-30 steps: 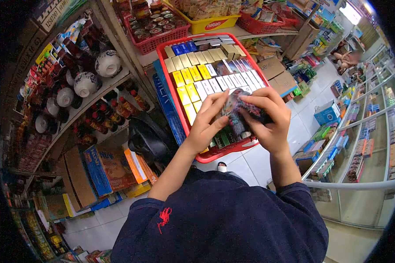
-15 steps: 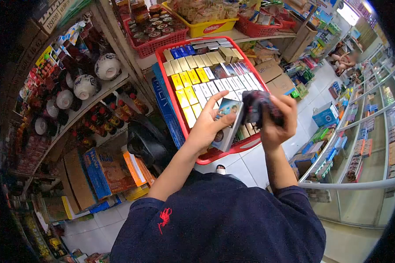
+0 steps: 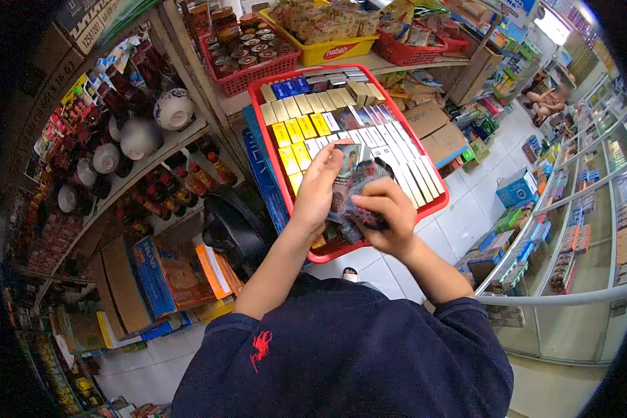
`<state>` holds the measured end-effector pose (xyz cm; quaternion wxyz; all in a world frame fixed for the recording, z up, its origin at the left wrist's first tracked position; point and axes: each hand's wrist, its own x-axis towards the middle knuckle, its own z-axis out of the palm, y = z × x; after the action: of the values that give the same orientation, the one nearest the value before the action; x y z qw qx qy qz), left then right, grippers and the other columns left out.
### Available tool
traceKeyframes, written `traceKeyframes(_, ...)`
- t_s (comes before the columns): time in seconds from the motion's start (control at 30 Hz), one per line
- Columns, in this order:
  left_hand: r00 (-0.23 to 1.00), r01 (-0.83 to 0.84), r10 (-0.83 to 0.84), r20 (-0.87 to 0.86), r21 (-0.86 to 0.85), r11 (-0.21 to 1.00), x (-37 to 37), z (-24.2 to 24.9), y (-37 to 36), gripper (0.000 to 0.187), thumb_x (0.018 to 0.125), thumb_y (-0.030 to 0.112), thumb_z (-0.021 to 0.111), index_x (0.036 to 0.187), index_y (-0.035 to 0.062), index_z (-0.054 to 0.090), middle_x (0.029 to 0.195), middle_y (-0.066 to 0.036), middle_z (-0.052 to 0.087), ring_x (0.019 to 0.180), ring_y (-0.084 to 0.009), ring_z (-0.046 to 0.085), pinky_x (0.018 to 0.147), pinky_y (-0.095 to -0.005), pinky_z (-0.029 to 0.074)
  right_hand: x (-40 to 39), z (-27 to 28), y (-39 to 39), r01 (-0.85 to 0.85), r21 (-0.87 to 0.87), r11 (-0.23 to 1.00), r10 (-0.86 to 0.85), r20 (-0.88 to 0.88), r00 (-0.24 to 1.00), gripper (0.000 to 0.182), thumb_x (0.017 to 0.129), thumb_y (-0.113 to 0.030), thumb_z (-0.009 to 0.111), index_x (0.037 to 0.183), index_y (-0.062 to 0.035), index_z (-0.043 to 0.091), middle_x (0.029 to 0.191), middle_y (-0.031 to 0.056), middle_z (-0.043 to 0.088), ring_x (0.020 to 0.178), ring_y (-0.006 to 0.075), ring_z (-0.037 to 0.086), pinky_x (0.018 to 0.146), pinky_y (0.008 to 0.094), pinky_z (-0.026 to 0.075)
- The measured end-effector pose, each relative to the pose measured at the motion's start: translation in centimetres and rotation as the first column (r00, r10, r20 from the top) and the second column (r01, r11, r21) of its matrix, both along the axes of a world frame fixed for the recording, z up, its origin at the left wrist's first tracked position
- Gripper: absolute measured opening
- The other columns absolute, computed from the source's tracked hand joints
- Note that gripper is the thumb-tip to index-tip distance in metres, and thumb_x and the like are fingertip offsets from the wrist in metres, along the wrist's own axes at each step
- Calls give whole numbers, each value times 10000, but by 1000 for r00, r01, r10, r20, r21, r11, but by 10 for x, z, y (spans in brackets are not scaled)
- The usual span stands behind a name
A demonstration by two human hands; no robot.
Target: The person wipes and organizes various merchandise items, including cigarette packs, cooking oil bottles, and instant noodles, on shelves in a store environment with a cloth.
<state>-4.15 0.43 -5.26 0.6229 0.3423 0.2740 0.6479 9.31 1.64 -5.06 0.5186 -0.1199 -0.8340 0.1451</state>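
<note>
My left hand [image 3: 316, 194] is closed around a small cigarette-type box [image 3: 348, 157] with a picture on its face, held upright above the basket. A crumpled dark patterned cloth [image 3: 373, 171] is bunched in my right hand [image 3: 391, 217], its fingers pinched, and lies against the box's face and side. Part of the box is hidden behind the cloth and my fingers. Below both hands sits a red plastic basket [image 3: 435, 207] with rows of small boxes, among them yellow boxes [image 3: 306, 127], white boxes [image 3: 405, 166] and gold boxes [image 3: 303, 99].
Behind the basket a shelf bears a red basket of jars [image 3: 247, 75] and a yellow tray [image 3: 338, 52]. Bowls [image 3: 174, 109] and bottles line the left shelves. A black bag [image 3: 237, 226] is near my left forearm. Glass display cases [image 3: 557, 299] stand right. A person [image 3: 547, 101] sits far back.
My right hand has moved left and down with the cloth, which now covers part of the box. My left hand has turned the box more upright and shifted slightly left.
</note>
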Motion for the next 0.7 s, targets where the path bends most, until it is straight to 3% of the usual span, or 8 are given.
traceKeyframes(0.13, 994, -11, 12, -111, 7, 1000, 11, 2, -7, 343, 897, 309, 382, 1091, 34, 447, 1009, -73, 531, 932, -114, 492, 795, -242, 402, 2, 16, 17, 199, -124, 972, -213, -114, 970, 373, 496, 50, 606, 855, -33, 550, 827, 127, 541, 697, 271, 537, 613, 314, 444)
traceKeyframes(0.27, 1000, -20, 20, -20, -7, 1000, 5, 9, -6, 356, 897, 313, 382, 1110, 34, 438, 979, -76, 546, 885, -114, 512, 792, -234, 397, -2, 9, -2, -51, -44, 998, 51, -7, 999, 339, 536, 49, 656, 853, -6, 549, 760, 117, 525, 690, 237, 526, 625, 298, 425)
traceKeyframes(0.33, 992, -1, 5, -124, 34, 999, 4, 10, -7, 364, 892, 315, 395, 1116, 32, 440, 953, -66, 550, 859, -105, 516, 779, -225, 398, 5, 13, 7, 3, 1, 1000, -3, 3, 1000, 322, 552, 46, 660, 849, -8, 547, 757, 111, 527, 688, 232, 526, 619, 289, 425)
traceKeyframes(0.4, 976, 148, -144, -165, 11, 989, 3, 5, -11, 403, 883, 331, 415, 1141, 22, 442, 957, -38, 542, 854, -90, 508, 764, -201, 390, 12, 23, 17, 175, -136, 975, -195, -149, 969, 367, 523, 101, 607, 860, -32, 548, 807, 117, 533, 696, 213, 531, 603, 271, 428)
traceKeyframes(0.47, 985, 50, -47, -166, 16, 999, 12, 10, -14, 420, 883, 325, 416, 1161, 10, 427, 983, -41, 540, 870, -93, 506, 777, -199, 385, 9, 23, 16, 154, -119, 981, -174, -191, 966, 389, 507, 98, 609, 866, -34, 541, 811, 119, 527, 695, 230, 526, 617, 278, 428)
traceKeyframes(0.6, 994, 85, -82, -68, 46, 995, 5, 9, -6, 429, 882, 316, 420, 1171, -2, 421, 1014, -49, 536, 901, -97, 505, 798, -206, 382, 8, 3, -6, -10, 15, 1000, 11, -64, 998, 454, 455, 41, 634, 895, -44, 564, 842, 115, 503, 772, 260, 523, 683, 329, 432)
traceKeyframes(0.67, 986, 156, -151, -73, 67, 985, -1, 13, -8, 425, 881, 308, 422, 1172, -3, 425, 1050, -62, 530, 936, -102, 500, 819, -220, 382, 11, 2, -3, 62, 91, 994, -56, -73, 996, 439, 483, 42, 641, 905, -47, 564, 918, 139, 510, 786, 265, 528, 700, 324, 436)
traceKeyframes(0.7, 988, 143, -137, -71, 82, 986, 3, 12, -7, 422, 882, 306, 419, 1166, -6, 431, 1053, -70, 533, 934, -109, 508, 818, -230, 390, 9, 9, -3, 80, -6, 997, -80, -143, 987, 425, 498, 43, 644, 906, -45, 568, 971, 154, 506, 783, 267, 532, 706, 321, 439)
